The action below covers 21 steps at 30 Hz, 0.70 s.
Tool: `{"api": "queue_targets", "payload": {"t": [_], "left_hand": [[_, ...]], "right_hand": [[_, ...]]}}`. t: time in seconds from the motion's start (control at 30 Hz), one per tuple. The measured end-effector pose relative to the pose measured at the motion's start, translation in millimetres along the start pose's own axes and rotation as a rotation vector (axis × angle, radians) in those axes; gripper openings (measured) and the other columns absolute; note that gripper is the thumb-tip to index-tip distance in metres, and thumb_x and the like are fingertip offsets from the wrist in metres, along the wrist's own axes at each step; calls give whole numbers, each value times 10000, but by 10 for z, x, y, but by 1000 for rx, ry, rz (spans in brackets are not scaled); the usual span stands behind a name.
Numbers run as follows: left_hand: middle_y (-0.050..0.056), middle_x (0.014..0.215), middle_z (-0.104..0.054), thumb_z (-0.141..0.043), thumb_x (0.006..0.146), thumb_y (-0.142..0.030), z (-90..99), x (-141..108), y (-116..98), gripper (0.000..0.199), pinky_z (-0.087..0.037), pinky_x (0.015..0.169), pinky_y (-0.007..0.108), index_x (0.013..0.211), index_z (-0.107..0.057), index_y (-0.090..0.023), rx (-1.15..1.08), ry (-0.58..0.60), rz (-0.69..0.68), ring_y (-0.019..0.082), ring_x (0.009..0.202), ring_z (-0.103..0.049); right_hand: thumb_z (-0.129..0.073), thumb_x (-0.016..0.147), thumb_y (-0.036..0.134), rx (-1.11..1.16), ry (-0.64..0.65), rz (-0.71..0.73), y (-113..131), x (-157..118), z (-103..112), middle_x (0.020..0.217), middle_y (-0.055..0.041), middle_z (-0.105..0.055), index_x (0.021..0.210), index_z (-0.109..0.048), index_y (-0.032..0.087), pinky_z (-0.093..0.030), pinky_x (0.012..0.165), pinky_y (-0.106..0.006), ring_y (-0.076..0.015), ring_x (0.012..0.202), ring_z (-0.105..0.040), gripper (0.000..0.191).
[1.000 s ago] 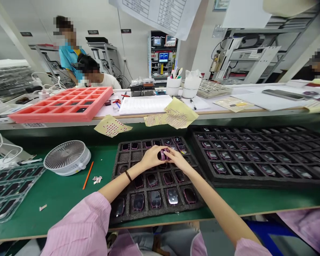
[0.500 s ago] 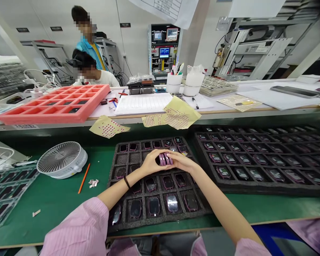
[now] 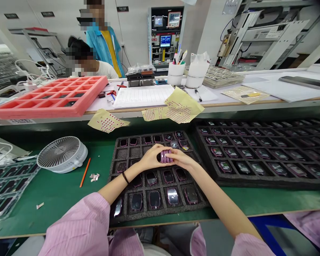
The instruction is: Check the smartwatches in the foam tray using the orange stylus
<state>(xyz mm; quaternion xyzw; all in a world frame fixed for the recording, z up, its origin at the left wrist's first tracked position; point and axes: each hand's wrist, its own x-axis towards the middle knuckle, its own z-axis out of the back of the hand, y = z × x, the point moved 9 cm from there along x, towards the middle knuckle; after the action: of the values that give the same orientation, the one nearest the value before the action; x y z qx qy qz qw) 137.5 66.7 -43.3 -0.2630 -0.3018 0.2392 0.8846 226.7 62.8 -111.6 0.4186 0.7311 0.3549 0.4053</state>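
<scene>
A short stack of purple smartwatch cases (image 3: 166,156) is gripped between my two hands, above the middle of a black foam tray (image 3: 146,212). My left hand (image 3: 152,159) curls round the stack from the left. From the right, my right hand (image 3: 181,158) closes on it, with fingers at its side. Under and around my hands, the tray's compartments hold several watches with dark screens, such as a watch (image 3: 154,200) in the front row. A few watches at the far right corner, including a lit watch (image 3: 169,136), show dials. My hands and forearms hide part of the tray.
To the right stands a black foam tray (image 3: 224,180) full of watches. On the left are a white fan (image 3: 62,156), an orange stick (image 3: 85,173) and a clear tray (image 3: 12,193). A raised shelf carries a pink foam tray (image 3: 81,110). Two people are beyond it.
The head view has tilted down slightly, so the shelf sits higher in the picture. Both hands still hold the stack over the tray. The standing person behind has moved to the right.
</scene>
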Motion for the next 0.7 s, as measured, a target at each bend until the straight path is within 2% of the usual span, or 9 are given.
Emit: {"api": "queue_targets", "payload": {"t": [0.13, 0.3, 0.5, 0.7], "left_hand": [[100, 1165, -620, -757, 722, -392, -15, -4, -8, 634, -469, 965, 379, 1292, -536, -223, -40, 40, -2, 223, 1089, -547], [89, 1148, -639, -771, 704, -406, -19, 13, -27, 599, -458, 972, 371, 1237, -574, -216, -70, 52, 15, 220, 1082, -552], [79, 1167, -654, -758, 716, -388, -46, 22, -106, 527, -443, 973, 349, 1187, -603, -211, -153, 164, -25, 213, 1084, -584], [66, 1134, -676, -773, 693, -374, -39, 39, -103, 508, -452, 945, 322, 1148, -630, -201, -151, 180, 41, 208, 1044, -626]], "right_hand": [[-871, 537, 278, -4, -32, 3, -51, 18, 15, 789, -28, -712, 864, -676, 158, -566, 555, -243, -138, 635, -664, 399], [-885, 501, 263, -7, -39, -10, -84, -6, 25, 807, -27, -712, 866, -677, 165, -558, 567, -240, -138, 650, -662, 432], [-890, 492, 250, -6, -17, -41, -134, -44, -13, 803, -40, -716, 869, -694, 149, -544, 588, -249, -144, 663, -655, 436], [-897, 475, 292, 38, -27, -16, -156, -45, -48, 766, -26, -717, 852, -706, 150, -532, 600, -234, -131, 642, -652, 446]]}}
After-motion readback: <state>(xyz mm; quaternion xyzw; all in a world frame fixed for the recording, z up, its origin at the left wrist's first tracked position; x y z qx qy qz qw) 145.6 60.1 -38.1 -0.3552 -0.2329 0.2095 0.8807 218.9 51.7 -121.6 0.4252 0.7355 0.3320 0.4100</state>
